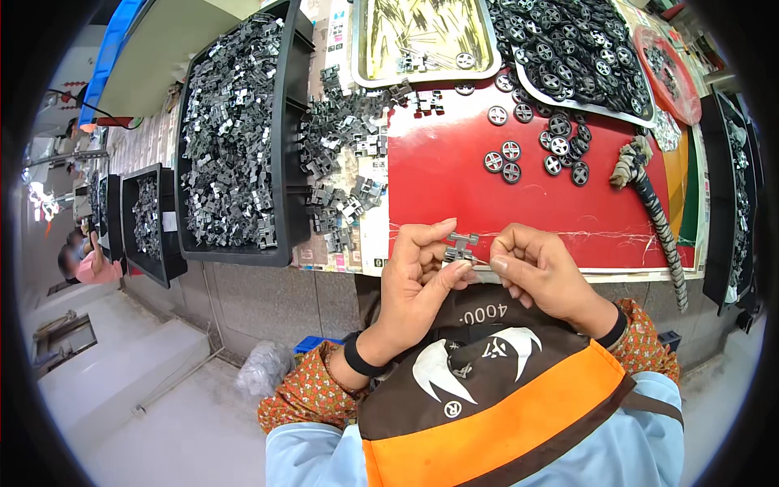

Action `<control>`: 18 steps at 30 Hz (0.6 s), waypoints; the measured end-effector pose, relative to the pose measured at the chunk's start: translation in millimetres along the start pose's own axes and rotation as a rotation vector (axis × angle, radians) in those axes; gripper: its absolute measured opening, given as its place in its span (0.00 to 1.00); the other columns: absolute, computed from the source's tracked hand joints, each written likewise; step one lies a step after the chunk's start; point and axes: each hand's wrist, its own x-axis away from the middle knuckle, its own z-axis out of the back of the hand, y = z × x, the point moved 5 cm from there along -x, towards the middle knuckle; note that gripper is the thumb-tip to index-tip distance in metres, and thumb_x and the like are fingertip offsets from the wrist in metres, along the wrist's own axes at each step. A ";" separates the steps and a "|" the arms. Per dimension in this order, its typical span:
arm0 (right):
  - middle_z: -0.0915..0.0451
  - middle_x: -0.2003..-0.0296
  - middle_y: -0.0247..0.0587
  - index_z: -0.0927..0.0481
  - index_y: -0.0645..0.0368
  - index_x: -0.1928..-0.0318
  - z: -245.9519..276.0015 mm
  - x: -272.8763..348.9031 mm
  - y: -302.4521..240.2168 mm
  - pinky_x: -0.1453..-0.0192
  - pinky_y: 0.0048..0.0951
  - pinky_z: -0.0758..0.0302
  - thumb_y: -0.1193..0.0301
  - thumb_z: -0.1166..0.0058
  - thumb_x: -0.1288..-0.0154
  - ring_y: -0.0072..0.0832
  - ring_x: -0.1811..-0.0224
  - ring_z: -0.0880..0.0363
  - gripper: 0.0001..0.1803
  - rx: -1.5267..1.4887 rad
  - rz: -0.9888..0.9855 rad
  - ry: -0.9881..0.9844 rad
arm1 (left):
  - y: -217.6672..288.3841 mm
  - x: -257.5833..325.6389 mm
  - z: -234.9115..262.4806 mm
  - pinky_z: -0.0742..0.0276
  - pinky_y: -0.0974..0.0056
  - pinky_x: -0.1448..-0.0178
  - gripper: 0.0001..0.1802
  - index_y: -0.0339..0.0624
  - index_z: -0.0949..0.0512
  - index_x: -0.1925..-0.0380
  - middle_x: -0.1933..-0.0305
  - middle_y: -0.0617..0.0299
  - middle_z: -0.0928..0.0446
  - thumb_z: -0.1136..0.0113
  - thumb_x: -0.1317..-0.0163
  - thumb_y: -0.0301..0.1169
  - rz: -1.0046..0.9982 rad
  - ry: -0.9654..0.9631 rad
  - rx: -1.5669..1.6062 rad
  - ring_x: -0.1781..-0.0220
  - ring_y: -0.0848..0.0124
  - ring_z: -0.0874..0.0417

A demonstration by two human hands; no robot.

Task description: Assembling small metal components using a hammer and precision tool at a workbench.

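Over the near edge of the red board, my left hand pinches a small grey plastic chassis part between thumb and fingers. Close beside it on the right, my right hand has thumb and forefinger pressed together. Whatever lies in that pinch is too small or hidden to make out. Several small black wheels with silver spokes lie loose on the board, beyond my hands. Loose grey parts like the held one are heaped left of the board.
A black bin of grey parts stands at the left. Farther back are a metal tray of thin metal pins and a tray of wheels. On the right lie a cloth-wrapped rod and a red dish. Another person is far left.
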 end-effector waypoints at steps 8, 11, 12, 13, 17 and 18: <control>0.23 0.70 0.28 0.25 0.60 0.58 -5.0 2.5 -1.5 0.72 0.22 0.29 0.72 0.45 0.20 0.12 0.74 0.28 0.06 0.197 0.177 -0.001 | -4.8 4.7 -1.9 0.15 0.70 0.51 0.27 0.38 0.34 0.31 0.50 0.53 0.15 0.36 0.26 0.20 -0.179 -0.096 -0.345 0.52 0.74 0.12; 0.22 0.70 0.29 0.24 0.60 0.57 -5.4 -3.1 -0.9 0.75 0.20 0.27 0.71 0.42 0.21 0.13 0.75 0.25 0.07 0.065 0.120 -0.012 | -6.6 3.2 -3.1 0.17 0.72 0.54 0.27 0.37 0.32 0.31 0.52 0.55 0.15 0.35 0.26 0.22 -0.104 -0.074 -0.224 0.56 0.77 0.13; 0.22 0.70 0.29 0.23 0.60 0.56 -5.5 -4.9 3.9 0.77 0.19 0.26 0.70 0.40 0.22 0.13 0.76 0.24 0.07 -0.096 0.004 -0.035 | -6.7 1.6 -2.7 0.17 0.72 0.54 0.27 0.37 0.32 0.31 0.52 0.55 0.14 0.35 0.26 0.22 -0.046 -0.047 -0.121 0.56 0.78 0.14; 0.21 0.71 0.29 0.22 0.60 0.55 -3.5 -8.6 11.2 0.80 0.17 0.24 0.69 0.38 0.22 0.13 0.77 0.22 0.09 -0.192 0.027 -0.039 | -5.6 -0.8 -2.5 0.17 0.72 0.53 0.26 0.37 0.32 0.31 0.52 0.55 0.14 0.37 0.25 0.22 -0.011 -0.054 -0.094 0.55 0.78 0.14; 0.21 0.72 0.29 0.21 0.61 0.55 -2.3 -12.6 14.2 0.78 0.17 0.23 0.68 0.38 0.22 0.13 0.76 0.21 0.09 -0.256 0.078 -0.027 | -2.3 -5.3 -3.3 0.17 0.72 0.52 0.26 0.38 0.33 0.31 0.53 0.56 0.15 0.38 0.25 0.22 0.062 -0.021 0.031 0.55 0.79 0.14; 0.21 0.72 0.29 0.21 0.61 0.55 -1.9 -12.5 14.7 0.78 0.17 0.23 0.68 0.38 0.22 0.13 0.76 0.21 0.09 -0.214 0.091 -0.043 | -2.7 -4.3 -2.6 0.17 0.73 0.51 0.26 0.38 0.33 0.31 0.53 0.56 0.15 0.38 0.25 0.21 0.049 -0.007 0.022 0.55 0.79 0.14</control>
